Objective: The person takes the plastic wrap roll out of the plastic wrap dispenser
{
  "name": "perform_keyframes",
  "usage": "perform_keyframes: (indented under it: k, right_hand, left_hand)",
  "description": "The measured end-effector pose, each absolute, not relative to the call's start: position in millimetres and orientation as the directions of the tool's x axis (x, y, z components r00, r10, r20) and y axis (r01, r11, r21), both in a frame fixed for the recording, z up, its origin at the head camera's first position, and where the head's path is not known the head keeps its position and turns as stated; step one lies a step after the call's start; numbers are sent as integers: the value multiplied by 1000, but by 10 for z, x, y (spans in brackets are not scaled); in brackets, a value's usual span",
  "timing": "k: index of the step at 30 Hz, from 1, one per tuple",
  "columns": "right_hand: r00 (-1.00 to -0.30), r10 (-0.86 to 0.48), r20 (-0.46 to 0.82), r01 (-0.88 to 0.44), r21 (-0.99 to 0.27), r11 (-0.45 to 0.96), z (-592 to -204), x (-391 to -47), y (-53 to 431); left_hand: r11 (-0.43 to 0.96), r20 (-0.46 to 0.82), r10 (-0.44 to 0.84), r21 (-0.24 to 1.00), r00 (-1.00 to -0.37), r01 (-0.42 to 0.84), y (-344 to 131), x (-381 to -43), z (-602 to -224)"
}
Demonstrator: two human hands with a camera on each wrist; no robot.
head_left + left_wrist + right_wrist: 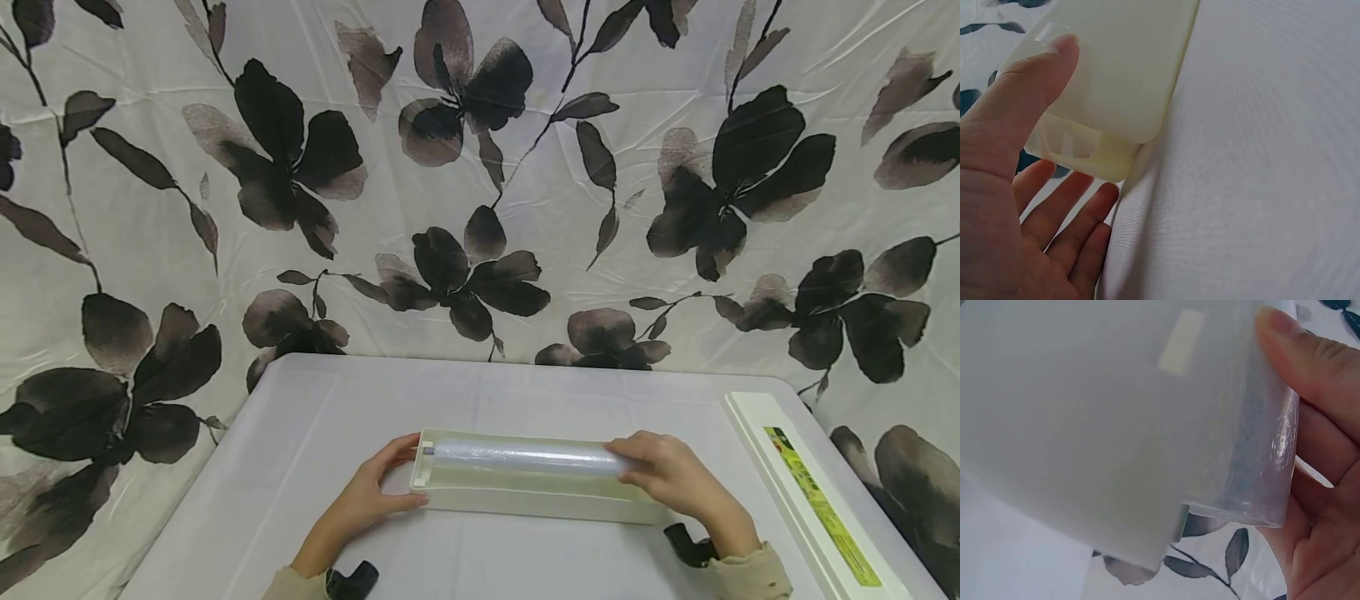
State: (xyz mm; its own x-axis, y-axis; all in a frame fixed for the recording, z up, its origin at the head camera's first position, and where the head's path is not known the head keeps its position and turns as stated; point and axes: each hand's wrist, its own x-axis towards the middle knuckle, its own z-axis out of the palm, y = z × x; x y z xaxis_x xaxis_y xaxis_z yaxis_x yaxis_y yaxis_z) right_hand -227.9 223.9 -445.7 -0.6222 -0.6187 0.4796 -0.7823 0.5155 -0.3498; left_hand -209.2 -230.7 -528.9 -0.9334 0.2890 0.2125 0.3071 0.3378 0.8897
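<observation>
An open, long, pale cream box [540, 503] stands on the white table in the head view. Inside, along its back, lies a roll of clear plastic film [517, 455]. My left hand [371, 487] grips the box's left end, thumb on the front wall and fingers round the end. In the left wrist view the thumb presses the box wall [1116, 75]. My right hand [667, 471] holds the roll's right end between thumb and fingers. The right wrist view shows that end of the film roll [1241, 462] sticking up past the box wall [1072, 437].
A long white lid-like piece [753, 417] with a yellow-green label [821, 504] lies along the right side of the white table [390, 392]. Behind the table hangs a white cloth [570, 192] with dark flowers.
</observation>
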Motion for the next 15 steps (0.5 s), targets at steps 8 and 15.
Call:
perform_keyframes:
  k: [8, 15]
  right_hand:
    - [-622, -595, 509, -781, -345, 521, -4398, -2265, 2242]
    - [-637, -566, 523, -765, -337, 549, -4332, -2247, 2261]
  left_hand:
    - [355, 192, 285, 889, -939, 290, -2317, -2105, -5249]
    - [356, 185, 286, 891, -940, 284, -2327, -2123, -5236]
